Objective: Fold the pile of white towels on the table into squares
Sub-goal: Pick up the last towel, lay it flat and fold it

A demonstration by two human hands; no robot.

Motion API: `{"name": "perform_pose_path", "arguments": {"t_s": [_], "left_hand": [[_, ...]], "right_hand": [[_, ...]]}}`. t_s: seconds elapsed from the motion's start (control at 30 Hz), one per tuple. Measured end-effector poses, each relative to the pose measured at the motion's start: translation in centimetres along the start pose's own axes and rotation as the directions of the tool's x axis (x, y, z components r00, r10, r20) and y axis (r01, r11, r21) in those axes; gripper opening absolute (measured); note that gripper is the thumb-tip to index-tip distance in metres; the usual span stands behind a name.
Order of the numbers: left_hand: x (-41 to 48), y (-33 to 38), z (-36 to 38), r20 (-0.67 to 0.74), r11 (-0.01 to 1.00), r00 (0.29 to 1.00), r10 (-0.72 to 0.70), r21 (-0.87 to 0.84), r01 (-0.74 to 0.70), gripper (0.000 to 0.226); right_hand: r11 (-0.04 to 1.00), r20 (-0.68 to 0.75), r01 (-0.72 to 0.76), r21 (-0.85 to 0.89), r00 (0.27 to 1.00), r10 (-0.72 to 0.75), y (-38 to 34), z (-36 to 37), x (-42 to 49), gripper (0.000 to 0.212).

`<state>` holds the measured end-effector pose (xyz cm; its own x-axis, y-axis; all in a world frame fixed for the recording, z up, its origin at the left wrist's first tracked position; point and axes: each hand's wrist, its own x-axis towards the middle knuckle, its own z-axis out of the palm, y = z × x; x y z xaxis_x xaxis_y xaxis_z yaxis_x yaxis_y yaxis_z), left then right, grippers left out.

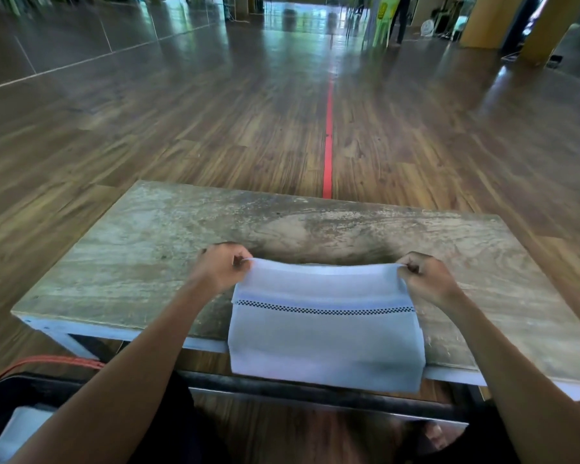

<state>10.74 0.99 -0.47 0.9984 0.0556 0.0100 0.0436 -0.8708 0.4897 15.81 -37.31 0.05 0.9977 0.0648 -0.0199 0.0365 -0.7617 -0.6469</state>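
At the lower left of the frame a black case [0, 396] holds something white, possibly more towels; I cannot tell. Right of it, the left hand [221, 267] pinches the far left corner of a white towel [325, 336], its fingers [240, 259] curled shut on the cloth. The towel sits at centre bottom, spread on the table [131, 249] with its near part hanging over the table's front edge and a checkered band across it. At the right, the right hand [427, 279] pinches the far right corner the same way. The far edge is raised and taut, so a fold looks to be in hand. The next move likely calls for carrying both corners evenly toward the near edge and matching them before pressing flat.
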Motion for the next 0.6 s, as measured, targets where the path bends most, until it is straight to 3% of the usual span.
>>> {"name": "perform_pose_path", "arguments": {"t_s": [0.27,0.5,0.6], "left_hand": [[1.8,-0.5,1.2,0.089,0.993,0.996,-0.021,0.121,0.010,0.005],[1.7,-0.8,1.0,0.058,0.991,0.998,-0.018,-0.134,0.025,0.007],[1.5,-0.9,0.8,0.060,0.987,0.998,-0.021,-0.157,0.030,0.006]], "right_hand": [[0.993,0.096,0.058,-0.107,0.994,-0.048,0.8,1.7,2.2,0.015],[0.985,0.129,0.103,-0.138,0.988,-0.085,1.4,2.1,2.8,0.026],[0.973,0.158,0.129,-0.193,0.982,-0.099,1.5,2.0,2.8,0.034]]}}
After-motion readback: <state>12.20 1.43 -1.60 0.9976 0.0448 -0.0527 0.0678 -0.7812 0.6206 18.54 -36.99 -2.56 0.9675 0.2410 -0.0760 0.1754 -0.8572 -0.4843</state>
